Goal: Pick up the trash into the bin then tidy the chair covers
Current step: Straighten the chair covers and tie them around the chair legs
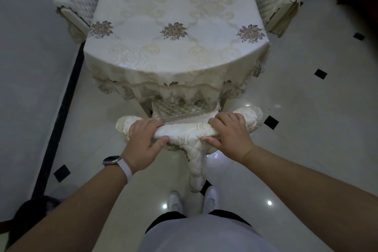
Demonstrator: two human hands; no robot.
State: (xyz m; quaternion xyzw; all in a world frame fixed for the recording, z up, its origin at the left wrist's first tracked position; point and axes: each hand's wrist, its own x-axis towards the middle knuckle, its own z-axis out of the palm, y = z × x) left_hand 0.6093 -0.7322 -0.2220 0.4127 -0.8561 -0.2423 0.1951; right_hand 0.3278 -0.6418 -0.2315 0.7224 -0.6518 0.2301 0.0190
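The cream quilted chair cover (189,136) lies bunched along the top of the chair back at the table's near edge, one strip hanging down toward the floor. The left hand (145,141) and the right hand (230,137) each grip it, fingers curled over the top, thumbs beneath. The cream flower-embroidered tablecloth (173,51) drapes the table beyond.

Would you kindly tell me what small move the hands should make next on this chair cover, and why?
Probably pull the chair cover downward and outward with both hands to flatten it. The left hand and right hand each grip it on the chair's top rail. The fabric between them looks rolled and bunched, and a quilted strip hangs down at the middle.
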